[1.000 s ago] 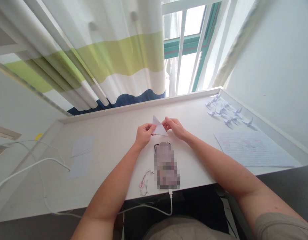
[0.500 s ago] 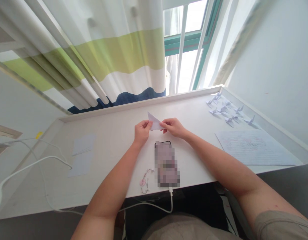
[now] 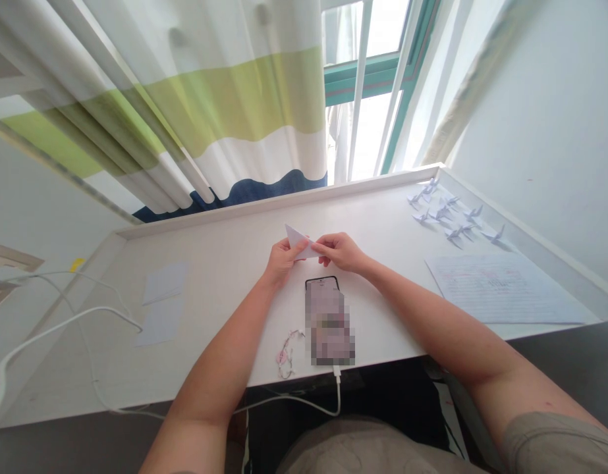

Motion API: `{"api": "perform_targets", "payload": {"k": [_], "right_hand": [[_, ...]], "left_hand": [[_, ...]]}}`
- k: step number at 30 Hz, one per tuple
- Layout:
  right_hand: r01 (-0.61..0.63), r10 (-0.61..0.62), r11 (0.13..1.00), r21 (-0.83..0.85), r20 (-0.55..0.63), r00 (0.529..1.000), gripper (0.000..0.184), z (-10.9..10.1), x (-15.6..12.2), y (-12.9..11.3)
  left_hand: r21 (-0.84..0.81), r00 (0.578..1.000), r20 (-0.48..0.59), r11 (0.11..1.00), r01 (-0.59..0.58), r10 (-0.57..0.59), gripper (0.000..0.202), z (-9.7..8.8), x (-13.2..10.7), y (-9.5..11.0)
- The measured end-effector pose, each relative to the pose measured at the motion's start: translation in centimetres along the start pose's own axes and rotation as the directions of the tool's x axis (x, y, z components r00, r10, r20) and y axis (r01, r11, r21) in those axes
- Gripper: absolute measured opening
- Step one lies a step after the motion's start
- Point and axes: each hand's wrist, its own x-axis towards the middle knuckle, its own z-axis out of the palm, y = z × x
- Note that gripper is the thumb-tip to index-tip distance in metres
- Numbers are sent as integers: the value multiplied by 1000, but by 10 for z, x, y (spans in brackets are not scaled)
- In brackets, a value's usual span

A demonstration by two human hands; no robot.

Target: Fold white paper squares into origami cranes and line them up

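A white piece of folded paper [image 3: 294, 237], pointed at its upper left, is held between both hands above the desk. My left hand [image 3: 282, 259] is closed on its left part, with the thumb lying across the front face. The right edge is pinched by my right hand [image 3: 340, 250], thumb against the forefinger. Just below the hands lies a phone [image 3: 328, 322] with its screen blurred out and a cable in its lower end. The folds on the paper's far side are hidden.
Several folded paper cranes [image 3: 444, 214] stand at the desk's back right, behind lined sheets [image 3: 501, 289]. White paper pieces [image 3: 163, 303] lie at left near a white cable [image 3: 61, 322]. A pink charm strap [image 3: 284, 355] is beside the phone. A raised rim [image 3: 284, 204] edges the desk.
My left hand has shifted slightly right along the paper, its thumb now reaching further over the front towards the right thumb. The paper's tip has moved a little left and down.
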Motion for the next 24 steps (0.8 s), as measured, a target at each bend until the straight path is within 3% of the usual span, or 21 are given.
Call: {"api": "perform_targets", "payload": {"k": [3,9,13,17,24], "right_hand": [[63,-63,994,-92,-3,998,48,3,-2,-2],[168,-198,940,-296,-75,977,44,4,-5,-6],[129,-148,948,-290,-44,988,46,3,-6,-10],[76,-74,968,-238,19,997,46,-1,-7,-13],[-61,61,989,-134,-4,998,50,-8,-7,-16]], "left_hand": [[-65,1000,-5,998,-5,5,53,-1,2,0],[-127,992,-3,984,-123,124,51,1,2,1],[-143,981,-84,972,-187,176,50,2,2,5],[-125,971,-182,976,-180,156,50,1,3,7],[-162,981,-185,983,-88,58,46,3,3,6]]}}
